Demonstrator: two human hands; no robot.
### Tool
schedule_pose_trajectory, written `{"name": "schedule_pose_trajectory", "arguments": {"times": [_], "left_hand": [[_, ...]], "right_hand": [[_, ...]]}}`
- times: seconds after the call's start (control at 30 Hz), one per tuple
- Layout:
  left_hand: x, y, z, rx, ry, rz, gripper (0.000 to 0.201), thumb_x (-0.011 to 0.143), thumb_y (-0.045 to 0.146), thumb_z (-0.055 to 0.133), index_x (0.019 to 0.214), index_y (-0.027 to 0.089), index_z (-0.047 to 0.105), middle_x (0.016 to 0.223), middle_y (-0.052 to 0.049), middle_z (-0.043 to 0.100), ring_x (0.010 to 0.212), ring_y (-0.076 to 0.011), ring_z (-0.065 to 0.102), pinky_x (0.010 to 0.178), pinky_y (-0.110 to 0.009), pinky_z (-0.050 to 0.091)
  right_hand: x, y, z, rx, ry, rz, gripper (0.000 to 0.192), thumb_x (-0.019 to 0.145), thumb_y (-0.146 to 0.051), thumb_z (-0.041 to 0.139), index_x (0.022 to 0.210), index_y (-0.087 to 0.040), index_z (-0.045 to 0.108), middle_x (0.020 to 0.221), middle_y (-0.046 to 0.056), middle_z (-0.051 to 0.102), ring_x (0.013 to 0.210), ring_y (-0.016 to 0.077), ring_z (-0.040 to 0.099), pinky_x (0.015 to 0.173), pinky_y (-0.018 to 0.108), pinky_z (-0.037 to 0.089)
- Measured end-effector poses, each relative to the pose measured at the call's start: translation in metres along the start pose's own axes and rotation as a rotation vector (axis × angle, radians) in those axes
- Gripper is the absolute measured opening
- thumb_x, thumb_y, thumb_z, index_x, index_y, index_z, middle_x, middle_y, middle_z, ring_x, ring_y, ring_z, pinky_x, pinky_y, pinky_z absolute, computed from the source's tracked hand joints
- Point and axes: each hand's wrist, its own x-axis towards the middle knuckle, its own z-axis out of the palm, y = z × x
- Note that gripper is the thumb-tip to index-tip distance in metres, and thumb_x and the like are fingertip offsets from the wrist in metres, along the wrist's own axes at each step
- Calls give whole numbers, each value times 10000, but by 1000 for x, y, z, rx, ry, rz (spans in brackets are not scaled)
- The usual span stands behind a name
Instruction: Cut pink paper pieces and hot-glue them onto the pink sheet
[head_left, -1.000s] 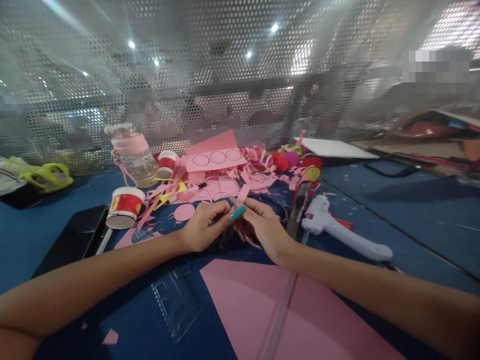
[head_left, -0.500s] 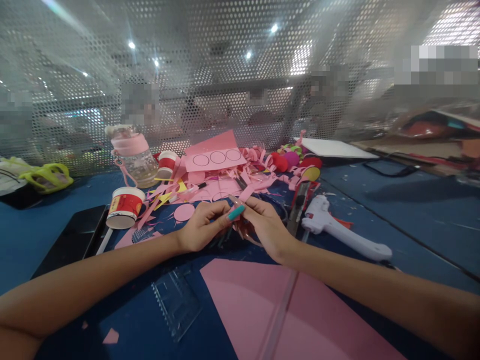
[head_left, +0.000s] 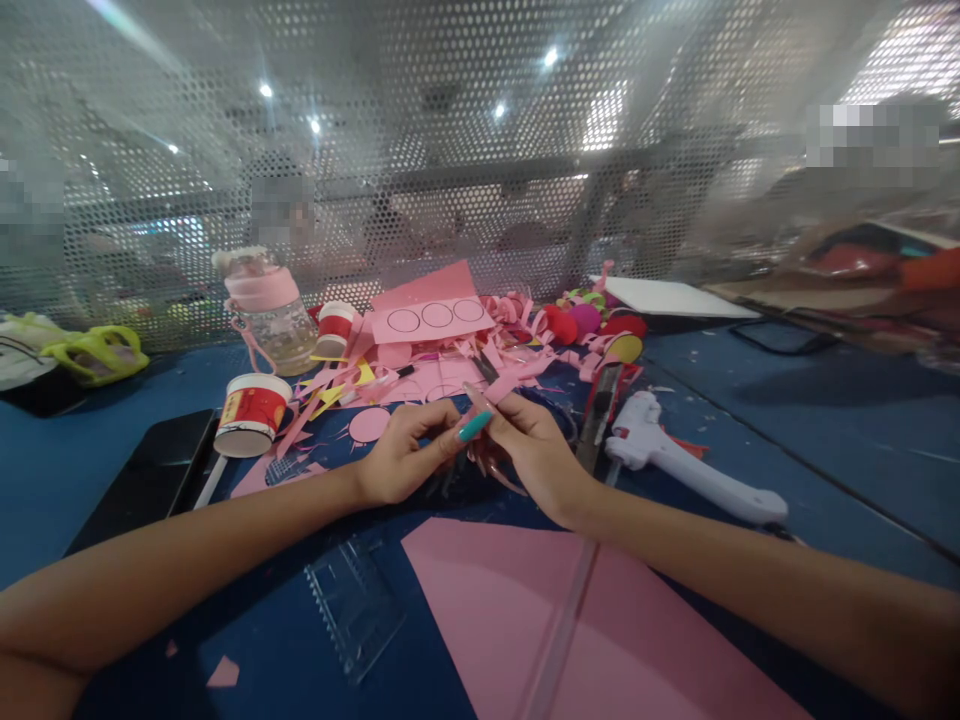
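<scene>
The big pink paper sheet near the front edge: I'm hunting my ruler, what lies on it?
A long clear ruler-like strip lies across the large pink paper sheet; the right forearm covers its far edge.

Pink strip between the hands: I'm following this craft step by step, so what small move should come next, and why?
Probably a further small pinch or roll of the pink strip. Both the left hand and right hand meet fingertip to fingertip on it above the blue table, with the glue gun lying untouched beside them.
</scene>
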Motion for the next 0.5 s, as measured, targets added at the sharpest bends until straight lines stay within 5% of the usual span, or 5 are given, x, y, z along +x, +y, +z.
{"name": "schedule_pose_trajectory", "arguments": {"times": [0.5], "left_hand": [[-1, -2, 0, 10, 6, 11, 240, 846, 297, 490, 659, 152, 451, 496, 51, 467, 403, -36, 425, 396, -152, 343]], "right_hand": [[0, 5, -1, -57, 27, -61, 326, 700, -494, 605, 636, -183, 529, 387, -89, 379, 272, 59, 354, 260, 188, 283]]}}
